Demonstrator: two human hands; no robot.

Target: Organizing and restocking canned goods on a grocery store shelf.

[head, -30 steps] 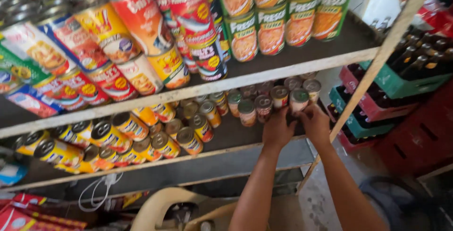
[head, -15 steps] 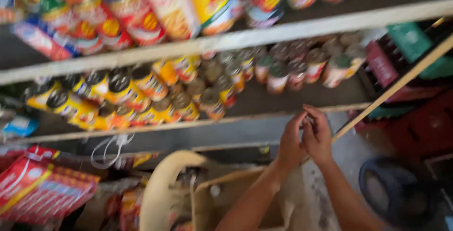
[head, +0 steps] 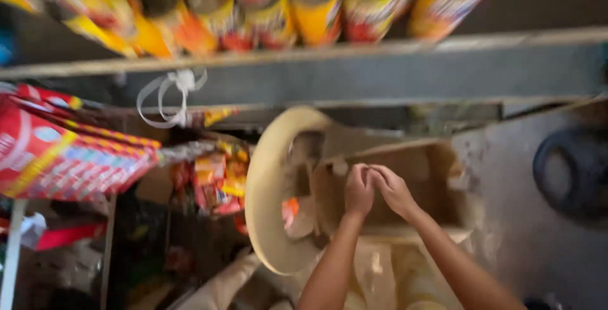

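My left hand (head: 359,189) and my right hand (head: 394,191) are pressed together, fingertips touching, over an open brown cardboard box (head: 437,177). The fingers of both are curled. Motion blur hides whether anything small sits between them. Both forearms reach up from the bottom edge of the picture. A beige curved plastic rim (head: 263,189) stands just left of my left hand.
Yellow and red cans (head: 316,12) line a wooden shelf plank (head: 380,50) along the top. Red packages (head: 57,151) lean at the left, with coloured snack packets (head: 215,180) beside them. A white string (head: 174,94) hangs from the shelf. A dark round object (head: 573,170) lies on the grey floor at right.
My hands have come down from the row of small cans on the lower shelf and now meet over the cardboard box. The view has tilted downward with them.
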